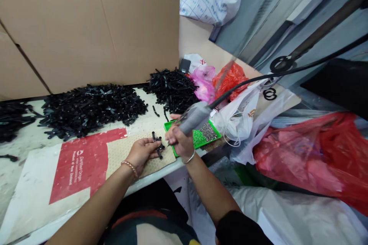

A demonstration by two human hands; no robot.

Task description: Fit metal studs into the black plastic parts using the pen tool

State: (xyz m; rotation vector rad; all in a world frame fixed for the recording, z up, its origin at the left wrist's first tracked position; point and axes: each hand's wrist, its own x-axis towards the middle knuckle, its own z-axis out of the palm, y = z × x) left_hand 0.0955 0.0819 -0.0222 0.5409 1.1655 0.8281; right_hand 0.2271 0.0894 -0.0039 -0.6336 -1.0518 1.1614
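Cardboard sheeting (pixel 86 26) stood behind a table (pixel 143 120) piled with heaps of black plastic parts (pixel 92 109). On a tan perforated mat (pixel 119 157), the left hand (pixel 140 153) held a small black plastic piece (pixel 157 146) in its fingertips. The right hand (pixel 178 141) gripped a grey corded hand tool (pixel 195 116), its tip near the piece, just beside a green tray (pixel 198 141) of small metal bits (pixel 208 132).

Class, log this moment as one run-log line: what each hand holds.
left hand: holds black plastic parts | right hand: grips corded grey tool | nearby: green tray of metal bits
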